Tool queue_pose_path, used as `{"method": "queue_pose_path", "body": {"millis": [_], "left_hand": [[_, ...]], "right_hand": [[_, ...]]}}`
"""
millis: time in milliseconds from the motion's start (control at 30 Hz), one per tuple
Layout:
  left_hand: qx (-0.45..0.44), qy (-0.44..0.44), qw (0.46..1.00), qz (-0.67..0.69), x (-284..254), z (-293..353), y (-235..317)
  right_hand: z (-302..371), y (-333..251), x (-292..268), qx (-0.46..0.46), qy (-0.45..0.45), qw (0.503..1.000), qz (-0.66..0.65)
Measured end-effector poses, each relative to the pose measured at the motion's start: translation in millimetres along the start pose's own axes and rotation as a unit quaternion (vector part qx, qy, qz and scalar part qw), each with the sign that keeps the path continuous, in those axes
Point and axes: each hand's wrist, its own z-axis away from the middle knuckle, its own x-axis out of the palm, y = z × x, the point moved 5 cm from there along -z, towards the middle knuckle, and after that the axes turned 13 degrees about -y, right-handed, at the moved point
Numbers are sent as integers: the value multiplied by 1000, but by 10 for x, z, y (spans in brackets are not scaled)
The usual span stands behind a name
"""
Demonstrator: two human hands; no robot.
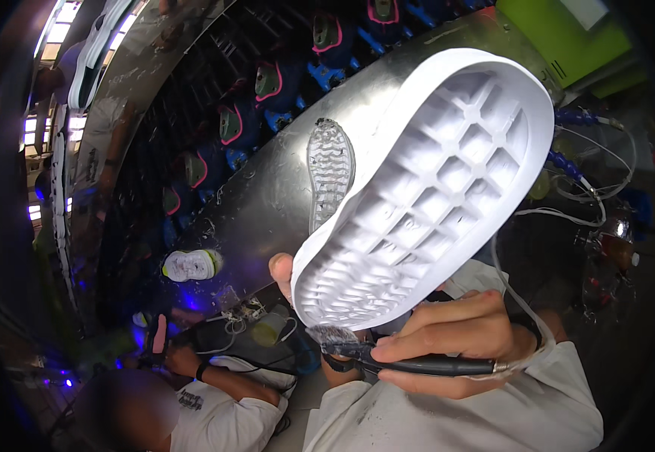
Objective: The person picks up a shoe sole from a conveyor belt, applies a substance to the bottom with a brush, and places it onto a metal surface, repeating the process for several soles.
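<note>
while your right hand [463, 331] grips the brush [425, 364] at the seven o'clock edge of the white sole [433, 196], which sits toward one o'clock, the sole could twist if your left hand [281, 273], mostly hidden but gripping near eight o'clock, holds loosely.

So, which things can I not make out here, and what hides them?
In the head view:
- Most of the left hand: behind the large white latticed sole.
- That sole's far face: turned away from the camera.
- Lower end of the grey, ridged, sole-shaped pad: behind the white sole.
- Co-worker's head: blurred.
- Topmost pink-trimmed dark shoe: cut by upper edge.
</note>
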Motion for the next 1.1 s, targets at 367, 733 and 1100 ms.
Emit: {"method": "queue_pose_path", "body": {"millis": [367, 733, 1100], "left_hand": [[201, 149, 968, 34, 35, -55, 32], [-57, -69, 996, 5, 158, -444, 234], [150, 94, 733, -657, 863, -3250, 1493]], "right_hand": [[-273, -79, -375, -106, 112, 950, 270], [-272, -79, -27, -51, 43, 997, 39], [160, -68, -766, 23, 241, 922, -303]]}}
